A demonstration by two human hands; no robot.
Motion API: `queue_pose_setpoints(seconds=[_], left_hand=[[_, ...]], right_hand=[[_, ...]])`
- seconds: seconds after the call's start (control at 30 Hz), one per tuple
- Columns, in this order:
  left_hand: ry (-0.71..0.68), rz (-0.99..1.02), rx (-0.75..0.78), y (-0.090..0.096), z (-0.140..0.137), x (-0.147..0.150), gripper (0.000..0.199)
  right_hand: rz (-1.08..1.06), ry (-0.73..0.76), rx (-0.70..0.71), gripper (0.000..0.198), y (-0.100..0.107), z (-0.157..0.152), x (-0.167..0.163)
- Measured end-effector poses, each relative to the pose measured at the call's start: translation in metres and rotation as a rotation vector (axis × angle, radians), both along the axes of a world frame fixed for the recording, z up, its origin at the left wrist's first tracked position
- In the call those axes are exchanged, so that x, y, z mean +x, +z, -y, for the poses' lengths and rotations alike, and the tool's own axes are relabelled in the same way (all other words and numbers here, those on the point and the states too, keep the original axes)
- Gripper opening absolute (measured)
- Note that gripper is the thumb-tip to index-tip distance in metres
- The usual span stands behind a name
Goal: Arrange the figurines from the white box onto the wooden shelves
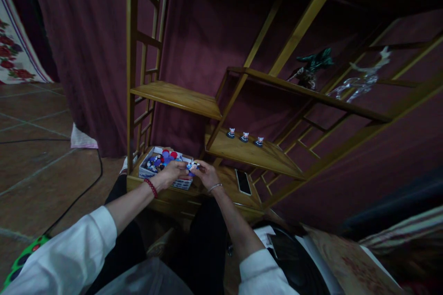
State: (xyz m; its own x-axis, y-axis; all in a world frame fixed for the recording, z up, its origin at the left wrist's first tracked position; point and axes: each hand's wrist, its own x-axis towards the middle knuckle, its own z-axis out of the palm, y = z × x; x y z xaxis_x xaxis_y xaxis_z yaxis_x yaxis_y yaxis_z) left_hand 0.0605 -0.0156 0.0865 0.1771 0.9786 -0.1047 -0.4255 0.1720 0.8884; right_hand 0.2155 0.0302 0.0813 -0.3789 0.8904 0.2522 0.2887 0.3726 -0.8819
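A small blue-and-white figurine (pixel 192 167) is held between my two hands, above the right end of an open box (pixel 182 185). My left hand (pixel 173 173) has its fingers closed on the figurine's left side. From the other side, my right hand (pixel 208 176) pinches it with thumb and fingers. Inside the box lie several small pieces, with purple discs (pixel 166 153) and a red disc (pixel 173 155) among them. Three small figurines on dark bases stand in a row on the shelf board (pixel 238 151), the middle one (pixel 244 137) facing outward. The held figurine's details are too small to tell.
The wooden shelf unit (pixel 176 97) has uprights and boards at several heights around my hands. A phone (pixel 243 181) lies on the lowest board, to the right. Higher up stand a clear deer ornament (pixel 363 78) and a dark green ornament (pixel 313 67).
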Motion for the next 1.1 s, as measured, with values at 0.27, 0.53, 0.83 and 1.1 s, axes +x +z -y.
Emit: queue_pose_setpoints(seconds=[0.27, 0.53, 0.83, 1.1], left_hand=[[-0.049, 0.022, -0.006, 0.006, 0.002, -0.003, 0.014], [-0.013, -0.002, 0.015, 0.007, 0.002, -0.002, 0.011], [0.043, 0.036, -0.018, 0.006, -0.001, -0.001, 0.015], [0.073, 0.093, -0.027, 0.009, -0.001, 0.002, 0.013]], right_hand=[[-0.037, 0.072, -0.009, 0.030, 0.005, 0.002, 0.003], [-0.030, 0.057, 0.016, 0.030, 0.005, 0.001, 0.002], [-0.142, 0.025, -0.044, 0.041, 0.001, 0.003, -0.003], [-0.151, 0.056, -0.025, 0.047, -0.011, 0.000, 0.003]])
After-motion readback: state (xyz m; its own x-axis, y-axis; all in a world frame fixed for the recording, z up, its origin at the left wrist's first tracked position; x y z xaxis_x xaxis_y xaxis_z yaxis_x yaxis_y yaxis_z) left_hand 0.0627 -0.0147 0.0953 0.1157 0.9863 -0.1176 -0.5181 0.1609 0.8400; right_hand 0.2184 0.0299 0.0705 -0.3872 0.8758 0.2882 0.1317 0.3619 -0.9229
